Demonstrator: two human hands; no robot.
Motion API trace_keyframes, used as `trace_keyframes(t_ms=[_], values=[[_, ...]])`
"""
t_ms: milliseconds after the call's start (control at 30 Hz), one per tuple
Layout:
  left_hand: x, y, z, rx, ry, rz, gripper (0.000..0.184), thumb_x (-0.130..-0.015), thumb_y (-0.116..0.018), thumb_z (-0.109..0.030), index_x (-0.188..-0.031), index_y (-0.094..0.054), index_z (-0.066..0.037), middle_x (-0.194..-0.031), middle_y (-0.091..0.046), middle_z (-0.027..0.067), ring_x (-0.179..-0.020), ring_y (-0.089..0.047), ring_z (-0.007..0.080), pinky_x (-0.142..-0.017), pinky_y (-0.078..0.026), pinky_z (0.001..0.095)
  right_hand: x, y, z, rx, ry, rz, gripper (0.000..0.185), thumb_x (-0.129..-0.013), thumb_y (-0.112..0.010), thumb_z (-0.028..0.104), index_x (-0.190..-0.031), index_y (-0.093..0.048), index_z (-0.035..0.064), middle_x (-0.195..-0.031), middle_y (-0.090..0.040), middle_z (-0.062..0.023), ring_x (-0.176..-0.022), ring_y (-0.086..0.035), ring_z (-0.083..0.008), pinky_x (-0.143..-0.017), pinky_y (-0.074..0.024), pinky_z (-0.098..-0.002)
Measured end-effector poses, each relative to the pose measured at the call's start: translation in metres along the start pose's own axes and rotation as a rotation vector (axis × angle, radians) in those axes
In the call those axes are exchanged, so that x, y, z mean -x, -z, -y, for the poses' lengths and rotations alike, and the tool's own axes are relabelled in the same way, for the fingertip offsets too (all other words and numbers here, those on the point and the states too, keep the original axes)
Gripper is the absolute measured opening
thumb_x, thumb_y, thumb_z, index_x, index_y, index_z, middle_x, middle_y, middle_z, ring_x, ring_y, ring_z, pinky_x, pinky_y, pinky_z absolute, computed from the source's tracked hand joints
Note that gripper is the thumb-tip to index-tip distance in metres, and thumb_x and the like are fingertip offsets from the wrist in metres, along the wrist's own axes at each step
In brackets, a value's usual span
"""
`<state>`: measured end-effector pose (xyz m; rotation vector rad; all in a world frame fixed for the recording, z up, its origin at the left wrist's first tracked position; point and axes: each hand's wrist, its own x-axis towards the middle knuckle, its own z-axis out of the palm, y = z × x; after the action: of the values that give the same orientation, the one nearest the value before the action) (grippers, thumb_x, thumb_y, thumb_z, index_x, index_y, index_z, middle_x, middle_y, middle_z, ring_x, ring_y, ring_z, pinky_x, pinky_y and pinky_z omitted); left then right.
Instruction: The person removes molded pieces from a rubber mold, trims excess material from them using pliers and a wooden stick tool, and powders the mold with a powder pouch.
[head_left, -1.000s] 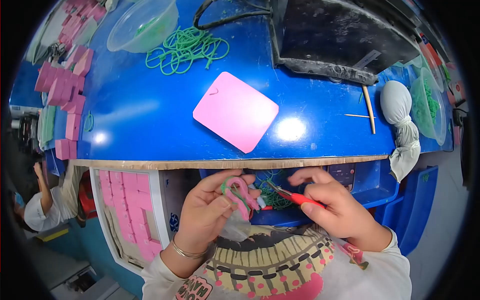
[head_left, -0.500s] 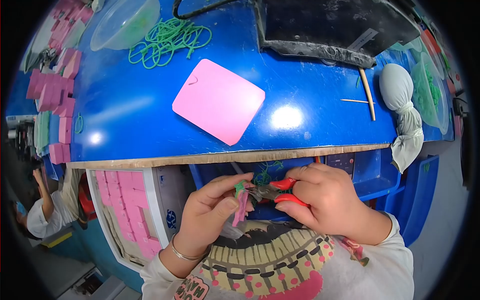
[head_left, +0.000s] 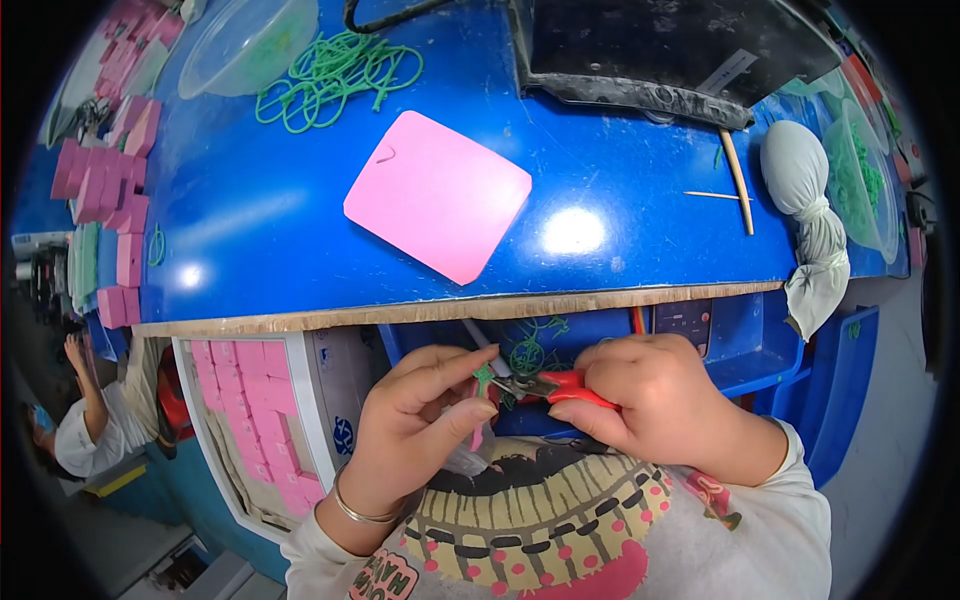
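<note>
My left hand (head_left: 408, 420) pinches a small wax-like piece (head_left: 483, 376), green at the top with a pink strip below, between thumb and fingers. Around the red handles of a pair of pliers (head_left: 578, 386) my right hand (head_left: 660, 395) is closed. The metal jaws point left and meet the green end of the piece; whether they bite into it is too small to tell. Both hands are over an open blue drawer (head_left: 600, 340), in front of my body. Behind them in the drawer lies tangled green cord (head_left: 530, 350).
A pink plate (head_left: 440, 200) lies on the blue table (head_left: 640, 240), beyond its worn wooden edge. More green cord (head_left: 335, 75), a clear bowl (head_left: 245, 50), a black machine (head_left: 660, 50), sticks and a tied white bag (head_left: 795, 165) surround it. Pink blocks (head_left: 255, 410) fill a tray at left.
The pliers' red handles have come closer together. My left hand has turned slightly, and the pink strip now shows less between its fingers.
</note>
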<state>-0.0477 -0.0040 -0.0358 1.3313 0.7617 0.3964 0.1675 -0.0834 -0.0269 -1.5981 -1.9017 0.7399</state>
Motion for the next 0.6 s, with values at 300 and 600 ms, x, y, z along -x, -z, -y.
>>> trace_keyframes(t_ms=[300, 600], values=[[-0.005, 0.006, 0.012, 0.342, 0.218, 0.019, 0.036, -0.087, -0.054, -0.01, -0.119, -0.05, 0.005, -0.106, -0.058, 0.0131, -0.09, -0.056, 0.0146, -0.08, -0.045, 0.0279, 0.001, -0.004, -0.001, -0.079, -0.069, 0.048, 0.031, -0.073, -0.068, 0.028, -0.059, -0.058, 0.0019, -0.064, -0.056, -0.0112, -0.054, -0.055, -0.0272, -0.048, -0.044, -0.0356], [-0.007, 0.006, 0.017, 0.635, 0.164, 0.008, 0.042, -0.089, -0.053, -0.016, -0.122, -0.043, 0.008, -0.114, -0.056, 0.0199, -0.099, -0.057, 0.021, -0.084, -0.045, 0.0312, 0.0, -0.007, 0.005, 0.115, 0.035, -0.131, 0.027, -0.063, -0.072, 0.026, -0.062, -0.06, 0.0019, -0.088, -0.058, -0.0152, -0.077, -0.056, -0.0266, -0.06, -0.0477, -0.0322]])
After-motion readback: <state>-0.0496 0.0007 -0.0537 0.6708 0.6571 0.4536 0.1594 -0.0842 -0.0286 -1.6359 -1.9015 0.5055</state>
